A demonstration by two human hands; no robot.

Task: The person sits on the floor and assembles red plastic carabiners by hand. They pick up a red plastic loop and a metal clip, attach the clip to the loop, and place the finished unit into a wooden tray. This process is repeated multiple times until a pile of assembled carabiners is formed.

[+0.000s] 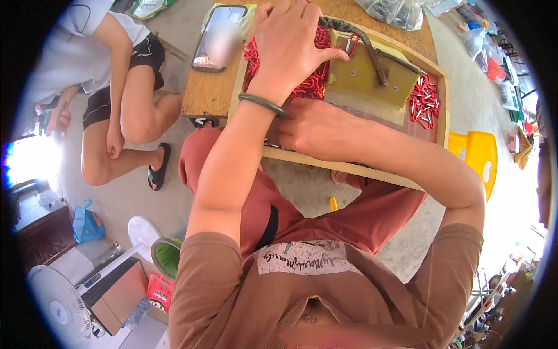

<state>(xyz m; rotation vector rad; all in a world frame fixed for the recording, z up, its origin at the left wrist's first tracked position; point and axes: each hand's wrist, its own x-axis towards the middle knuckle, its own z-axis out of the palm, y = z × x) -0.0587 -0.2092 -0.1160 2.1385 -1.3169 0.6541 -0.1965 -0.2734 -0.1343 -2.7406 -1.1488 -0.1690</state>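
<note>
At the tray's far side, my left hand (289, 43) has its fingers curled over the end of a black-wrapped lever (351, 28). Its thumb sticks out towards a red carabiner (350, 45) on the yellowish metal fixture (363, 75). A dark bangle circles that wrist. Lower down, my right hand (314, 129) reaches across the wooden-edged tray (443, 110), knuckles up and fingers curled at its near edge. Small metal pieces (278, 145) lie by those fingers, and their tips are hidden. Red carabiners (317, 81) fill the tray's left part; more carabiners (424, 103) lie at its right.
A phone (220, 38) lies on the wooden table (203, 93) at left. Beside it sits another person (125, 87). A yellow stool (479, 160) stands right of the tray. A white fan (61, 308) and a blue bag (87, 224) are at lower left.
</note>
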